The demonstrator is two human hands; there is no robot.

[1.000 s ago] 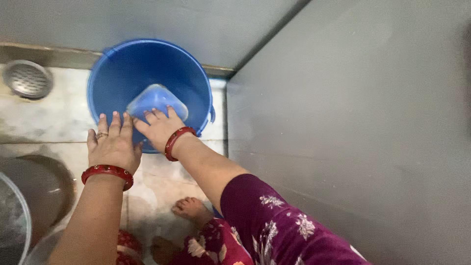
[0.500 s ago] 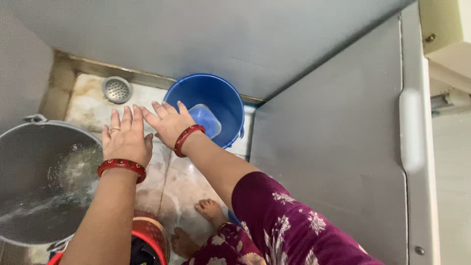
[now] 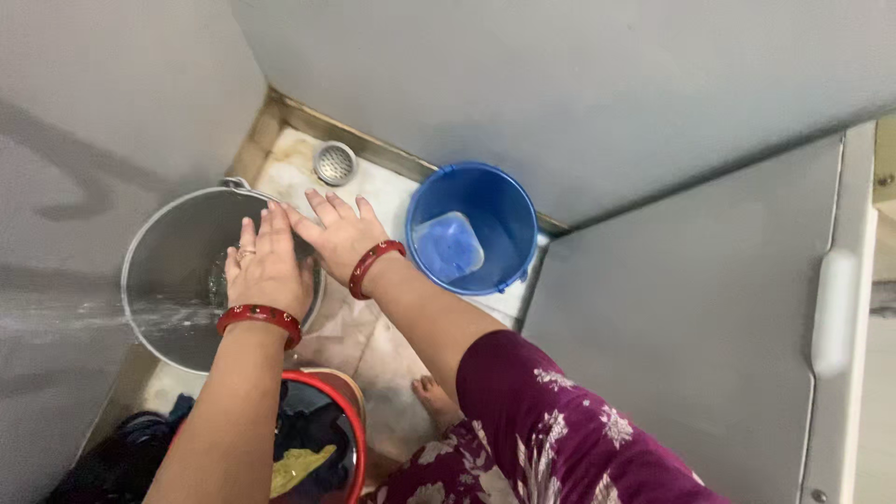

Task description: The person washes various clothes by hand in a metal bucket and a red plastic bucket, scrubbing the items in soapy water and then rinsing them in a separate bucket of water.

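Here, both hands, left hand point(image 3: 266, 266) and right hand point(image 3: 341, 235), hover with fingers spread, holding nothing, over the steel bucket point(image 3: 168, 280) rim.

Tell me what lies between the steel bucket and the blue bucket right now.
In the head view, the right hand reaches across that gap from the blue bucket toward the steel bucket; beneath it is bare wet floor.

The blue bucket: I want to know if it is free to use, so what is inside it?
Inside the blue bucket lies a pale blue, squarish plastic container on the bottom. What lies beneath that container is covered. Neither hand touches the bucket.
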